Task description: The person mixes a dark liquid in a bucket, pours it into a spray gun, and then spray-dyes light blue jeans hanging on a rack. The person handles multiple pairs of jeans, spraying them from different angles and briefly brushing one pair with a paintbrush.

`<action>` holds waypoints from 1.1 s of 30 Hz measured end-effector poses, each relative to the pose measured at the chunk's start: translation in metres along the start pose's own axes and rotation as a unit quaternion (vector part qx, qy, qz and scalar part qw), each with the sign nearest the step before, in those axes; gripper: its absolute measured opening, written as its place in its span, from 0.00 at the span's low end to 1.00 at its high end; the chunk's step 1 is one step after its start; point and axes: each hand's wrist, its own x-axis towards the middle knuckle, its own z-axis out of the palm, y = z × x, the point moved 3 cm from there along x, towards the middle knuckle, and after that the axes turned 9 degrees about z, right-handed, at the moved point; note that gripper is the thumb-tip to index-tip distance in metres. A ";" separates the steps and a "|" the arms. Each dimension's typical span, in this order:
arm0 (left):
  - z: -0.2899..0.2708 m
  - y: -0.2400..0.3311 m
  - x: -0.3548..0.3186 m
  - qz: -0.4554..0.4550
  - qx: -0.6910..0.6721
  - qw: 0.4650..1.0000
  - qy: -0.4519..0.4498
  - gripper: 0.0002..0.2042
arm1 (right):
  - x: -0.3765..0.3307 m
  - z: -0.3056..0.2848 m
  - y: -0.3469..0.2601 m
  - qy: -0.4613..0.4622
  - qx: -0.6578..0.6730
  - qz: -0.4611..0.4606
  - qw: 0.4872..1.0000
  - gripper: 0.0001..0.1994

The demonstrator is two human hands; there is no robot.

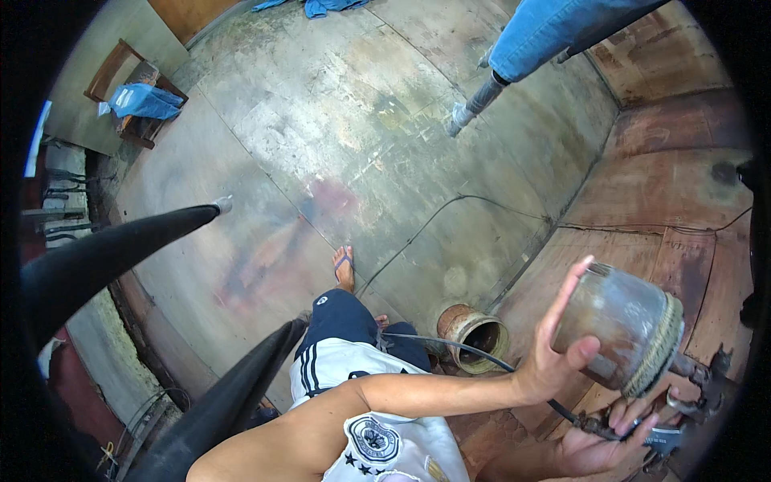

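Observation:
My left hand is at the side of a smeared, cloudy cup, its fingers stretched out and its thumb apart. The hand lies along the cup without wrapping round it; whether the palm presses on it I cannot tell. A thick, rough band circles the cup's lower right rim. That end joins a dark metal spray gun. Below the cup, my right hand is closed round the gun's handle, partly hidden by the gun. A dark hose runs from the gun across my lap.
A stained bucket lies tipped beside my legs. Blue jeans hang on a form at the upper right. Black tubular legs jut in from the left. A wooden chair holds blue cloth. Wooden panels wall the right.

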 end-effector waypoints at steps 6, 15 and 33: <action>0.010 0.027 0.039 0.040 -0.007 0.997 -0.065 0.59 | 0.009 0.036 -0.020 -0.007 0.064 -0.034 0.997 0.21; -0.017 0.021 0.136 -0.291 -0.286 0.907 -0.107 0.51 | 0.056 0.087 0.016 -0.230 0.098 0.009 0.968 0.22; -0.131 0.065 0.344 -0.400 -0.289 0.863 0.108 0.34 | 0.116 0.287 0.150 -0.278 -0.120 -0.019 0.953 0.43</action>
